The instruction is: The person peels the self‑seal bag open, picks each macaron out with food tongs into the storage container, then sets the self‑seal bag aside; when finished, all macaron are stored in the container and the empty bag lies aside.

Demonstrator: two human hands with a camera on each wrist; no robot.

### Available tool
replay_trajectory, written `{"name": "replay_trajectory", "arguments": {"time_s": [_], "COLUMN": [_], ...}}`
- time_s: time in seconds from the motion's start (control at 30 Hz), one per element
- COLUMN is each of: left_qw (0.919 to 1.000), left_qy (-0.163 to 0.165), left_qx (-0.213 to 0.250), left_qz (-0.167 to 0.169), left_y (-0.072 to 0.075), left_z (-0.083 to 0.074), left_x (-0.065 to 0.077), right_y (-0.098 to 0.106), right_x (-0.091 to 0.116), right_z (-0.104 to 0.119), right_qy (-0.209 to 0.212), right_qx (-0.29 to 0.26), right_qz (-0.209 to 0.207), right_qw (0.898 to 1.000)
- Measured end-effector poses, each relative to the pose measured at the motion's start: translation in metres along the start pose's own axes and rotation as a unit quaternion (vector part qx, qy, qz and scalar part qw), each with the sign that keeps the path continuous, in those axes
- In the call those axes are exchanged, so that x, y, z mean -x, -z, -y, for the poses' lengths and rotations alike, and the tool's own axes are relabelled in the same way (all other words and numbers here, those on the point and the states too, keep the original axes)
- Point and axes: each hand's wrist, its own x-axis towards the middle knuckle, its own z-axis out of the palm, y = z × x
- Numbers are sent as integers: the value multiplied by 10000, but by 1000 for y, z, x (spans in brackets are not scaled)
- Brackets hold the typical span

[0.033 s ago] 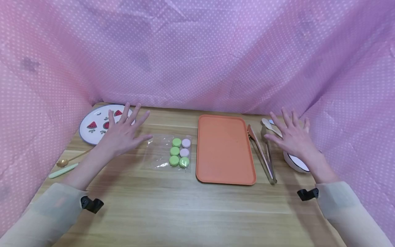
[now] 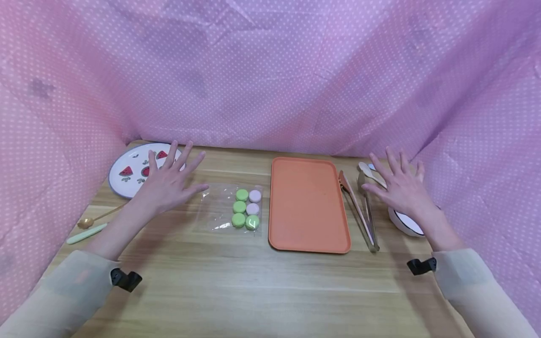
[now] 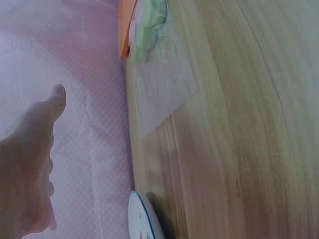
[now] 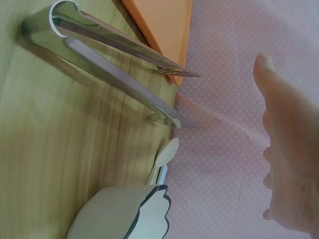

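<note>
My left hand (image 2: 166, 187) hovers with fingers spread, holding nothing, between a white watermelon-patterned plate (image 2: 134, 156) and a clear plastic bag (image 2: 215, 211). Several macarons, green (image 2: 239, 207) and pale lilac (image 2: 255, 196), lie in two columns at the bag's right end. Fingers also spread and holding nothing, my right hand (image 2: 399, 188) is above a white bowl (image 2: 406, 224) with a dark rim, partly hiding it. Metal tongs (image 4: 117, 82) lie with their arms apart, left of that hand. In both wrist views the hands stay off the table.
An orange tray (image 2: 308, 206) lies mid-table between bag and tongs. Beyond the bowl is a pale spoon (image 2: 367, 171). A gold spoon (image 2: 86, 223) and a light green handle (image 2: 87, 233) lie at far left. Pink dotted cloth (image 2: 270, 75) encloses the back and sides.
</note>
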Motion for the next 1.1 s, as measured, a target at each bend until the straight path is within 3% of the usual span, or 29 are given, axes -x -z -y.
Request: {"name": "replay_trajectory", "arguments": {"time_s": [0.33, 0.47, 0.6, 0.7, 0.9, 1.0, 1.1], "left_qw": [9998, 9988, 9961, 9930, 9850, 9807, 9751], "left_qy": [18, -40, -160, -306, -669, -850, -964], "left_qx": [219, 470, 783, 988, 1312, 1373, 1487], "left_qz": [15, 116, 361, 566, 898, 1104, 1330], "left_y": [-4, -10, -20, -29, -48, -54, -55], "left_z": [0, -2, -4, -9, -27, -36, -42], "left_x": [-2, -2, 2, 5, 5, 6, 7], "right_y": [4, 7, 8, 4, -4, -7, -11], "right_x": [-1, -3, -6, -7, -12, -14, -16], "right_z": [4, 13, 35, 58, 113, 145, 177], "right_qy": [-89, -168, -267, -214, 74, 233, 476], "right_qx": [-203, -280, -801, -1412, -2221, -2513, -2785], "right_qz": [-5, -184, -594, -1180, -2237, -2470, -2393], "right_qw": [9998, 9993, 9947, 9827, 9490, 9356, 9289]}}
